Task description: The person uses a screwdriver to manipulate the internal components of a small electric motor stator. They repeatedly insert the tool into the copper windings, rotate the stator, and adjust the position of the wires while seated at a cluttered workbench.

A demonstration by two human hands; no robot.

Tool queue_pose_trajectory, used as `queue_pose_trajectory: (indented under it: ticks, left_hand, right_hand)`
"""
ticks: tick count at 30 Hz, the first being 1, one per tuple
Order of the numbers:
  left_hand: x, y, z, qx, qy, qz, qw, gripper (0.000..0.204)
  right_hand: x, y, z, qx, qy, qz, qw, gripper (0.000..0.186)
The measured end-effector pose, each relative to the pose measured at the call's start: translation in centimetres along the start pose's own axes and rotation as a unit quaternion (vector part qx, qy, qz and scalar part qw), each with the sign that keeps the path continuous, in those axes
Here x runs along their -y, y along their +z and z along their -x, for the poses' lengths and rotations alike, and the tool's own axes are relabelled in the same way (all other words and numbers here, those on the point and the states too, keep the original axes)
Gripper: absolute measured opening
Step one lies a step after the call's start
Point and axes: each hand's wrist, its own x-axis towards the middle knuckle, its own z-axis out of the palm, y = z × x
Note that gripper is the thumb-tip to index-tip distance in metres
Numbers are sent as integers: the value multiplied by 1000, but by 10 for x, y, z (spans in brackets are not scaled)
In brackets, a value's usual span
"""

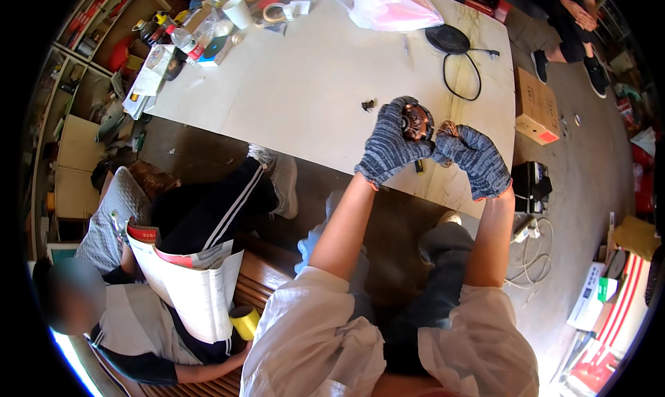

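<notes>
Both my hands wear grey knitted gloves and meet over the near right edge of the pale table (277, 85). My left hand (391, 148) is closed around a round part with copper windings, like a motor stator (416, 122). Close beside it, the fingers of my right hand (478, 158) are curled in on copper wire (449, 128), partly hidden by the glove. A small black piece (368, 105) lies on the tabletop left of the stator. Below the gloves, a small yellow and black object (419, 166) shows at the table edge.
A black disc (447, 40) with a looped cable lies farther back, near a plastic bag (388, 8). Bottles (184, 41), a white cup (237, 12) and tape crowd the far left. A person with papers (187, 279) sits at left; a cardboard box (537, 110) stands right.
</notes>
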Motion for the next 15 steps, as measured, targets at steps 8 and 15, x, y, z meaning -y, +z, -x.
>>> queue_pose_trajectory:
  ticks: [8,15]
  left_hand:
    - [22,26,-5,-34,-25,197,980,81]
    - [24,44,-6,-91,-71,290,950,59]
  right_hand:
    - [-14,-8,-12,-39,-48,-72,995,15]
    - [-34,-4,-25,-87,-57,-115,988,18]
